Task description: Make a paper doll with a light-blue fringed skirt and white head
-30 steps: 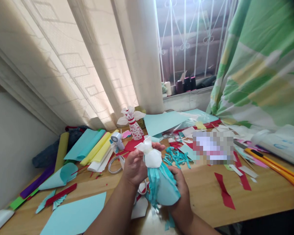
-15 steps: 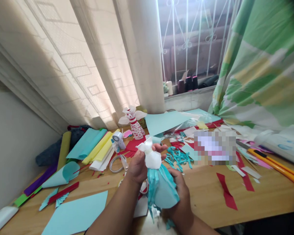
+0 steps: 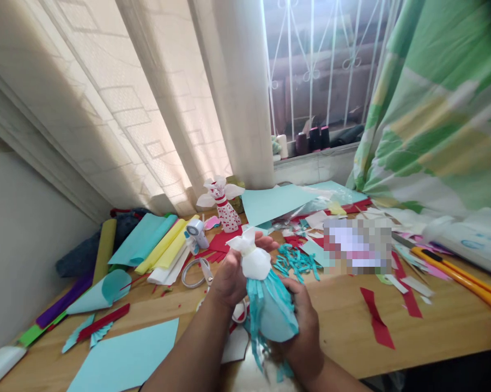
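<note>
Paper figure (image 3: 265, 307), with a white gathered top and teal fringed skirt, was held up in both hands above the near part of the wooden tabletop (image 3: 343, 332), tilted, with its top leaning left. Left hand (image 3: 229, 280) was at the white top: thumb on the near left side, other fingers extended behind it, tips showing past the right edge. Could not tell whether they pressed on the paper. Right hand (image 3: 306, 321) was curled round the right side of the skirt, gripping it between thumb and fingers; some fingers were hidden behind the skirt. Teal paper shreds (image 3: 297, 263) lay in a pile just beyond the right hand. A red-dotted figure (image 3: 229, 216) stood upright farther back, near the curtain (image 3: 245, 98). A light-blue sheet (image 3: 126, 356) lay flat left of the left forearm; a twisted red strip (image 3: 376, 318) lay to the right.
</note>
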Tool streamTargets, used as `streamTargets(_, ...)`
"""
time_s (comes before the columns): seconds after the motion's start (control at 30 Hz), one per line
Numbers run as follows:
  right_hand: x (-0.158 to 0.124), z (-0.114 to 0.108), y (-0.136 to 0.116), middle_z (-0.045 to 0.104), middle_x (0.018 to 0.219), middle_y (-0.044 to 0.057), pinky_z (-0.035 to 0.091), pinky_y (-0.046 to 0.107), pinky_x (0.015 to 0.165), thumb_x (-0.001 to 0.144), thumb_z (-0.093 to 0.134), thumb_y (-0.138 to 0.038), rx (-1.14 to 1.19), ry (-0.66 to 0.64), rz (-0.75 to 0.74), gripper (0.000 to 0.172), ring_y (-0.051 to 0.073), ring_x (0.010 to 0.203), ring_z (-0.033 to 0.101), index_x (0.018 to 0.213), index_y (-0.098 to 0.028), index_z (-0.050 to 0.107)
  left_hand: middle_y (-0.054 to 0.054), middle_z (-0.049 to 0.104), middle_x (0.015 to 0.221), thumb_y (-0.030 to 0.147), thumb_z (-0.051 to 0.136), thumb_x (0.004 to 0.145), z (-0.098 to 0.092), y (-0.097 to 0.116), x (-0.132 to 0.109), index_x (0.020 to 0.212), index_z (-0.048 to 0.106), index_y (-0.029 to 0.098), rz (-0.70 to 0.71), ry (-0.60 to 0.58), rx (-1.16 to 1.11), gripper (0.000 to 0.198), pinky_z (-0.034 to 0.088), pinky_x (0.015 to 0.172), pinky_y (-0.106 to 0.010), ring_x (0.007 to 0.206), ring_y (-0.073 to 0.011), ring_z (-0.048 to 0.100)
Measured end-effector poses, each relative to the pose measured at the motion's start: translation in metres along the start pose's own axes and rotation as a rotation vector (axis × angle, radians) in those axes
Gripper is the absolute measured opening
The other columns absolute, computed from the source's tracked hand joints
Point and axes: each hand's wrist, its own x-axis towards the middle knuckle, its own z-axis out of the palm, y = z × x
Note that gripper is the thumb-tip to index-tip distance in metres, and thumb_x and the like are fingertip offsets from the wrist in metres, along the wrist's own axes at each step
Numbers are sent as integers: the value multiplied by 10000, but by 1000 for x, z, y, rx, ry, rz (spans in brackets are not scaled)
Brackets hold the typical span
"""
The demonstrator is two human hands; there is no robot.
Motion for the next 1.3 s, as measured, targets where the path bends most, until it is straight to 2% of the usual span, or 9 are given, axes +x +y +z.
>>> streamTargets(0.1, 7, -3, -5, 625, 1029, 40, 512, 281, 762, 702, 635, -241, -4, 23, 1, 496, 206, 872, 632, 1162, -242, 450, -147, 617, 1167, 584, 725, 577, 3, -1, -1, 1207, 546, 186, -18, 44, 49, 766, 417, 942, -478, 1142, -371, 520)
streamTargets(0.23, 19, -4, -11, 632, 942, 27, 516, 278, 687, 683, 643, -253, -27, 98, -5, 453, 201, 794, 633, 1102, -239, 469, -141, 612, 1184, 514, 734, 617, 10, -6, -5, 1273, 499, 208, -95, 96, 75, 761, 451, 909, -449, 1091, -349, 564)
streamTargets(0.57, 40, -13, 2, 585, 816, -25, 481, 256, 591, 640, 671, -167, 55, 145, 37, 471, 160, 658, 585, 1047, -258, 451, -96, 602, 1185, 407, 772, 615, 4, -24, -10, 1180, 570, 222, -120, 69, 173, 628, 447, 891, -364, 1114, -306, 534)
streamTargets(0.7, 51, -14, 1, 559, 900, -1, 481, 299, 659, 606, 698, -170, 73, 192, -23, 522, 181, 734, 578, 1064, -248, 459, -86, 604, 1159, 381, 766, 631, 5, -27, -11, 1190, 548, 232, -81, 69, 254, 619, 449, 850, -342, 1074, -279, 546)
streamTargets(0.77, 58, -13, 0, 546, 968, 22, 476, 330, 727, 616, 695, -166, 103, 219, -71, 503, 199, 820, 575, 1058, -242, 466, -73, 606, 1130, 368, 738, 666, 5, -26, -12, 1173, 551, 239, -44, 128, 313, 556, 446, 835, -333, 1039, -255, 554)
streamTargets(0.93, 72, -11, -7, 520, 1022, 51, 435, 377, 833, 677, 659, -144, 157, 334, -180, 382, 216, 946, 542, 1011, -223, 489, -18, 617, 895, 359, 591, 802, 8, -15, -12, 937, 624, 213, 165, 460, 461, 202, 399, 849, -278, 906, -163, 552)
streamTargets(1.03, 75, -8, -14, 514, 1017, 49, 434, 388, 836, 711, 640, -176, 178, 359, -225, 331, 213, 943, 541, 997, -225, 479, -28, 626, 946, 333, 595, 806, 18, -2, -11, 970, 616, 219, 175, 371, 482, 201, 399, 853, -283, 928, -166, 549)
streamTargets(1.2, 73, 1, -20, 498, 1022, 38, 450, 396, 830, 721, 625, -254, 158, 298, -276, 344, 222, 961, 537, 1012, -245, 441, -64, 596, 1157, 277, 706, 705, 38, 19, -10, 1163, 538, 239, 165, 72, 528, 489, 403, 904, -325, 1069, -225, 530)
streamTargets(1.3, 70, 4, -20, 491, 1050, 49, 467, 394, 814, 760, 579, -266, 117, 221, -263, 395, 222, 955, 543, 1111, -257, 399, -58, 617, 1117, 210, 757, 633, 43, 25, -12, 1168, 524, 246, 125, 86, 704, 585, 435, 843, -321, 1000, -232, 568)
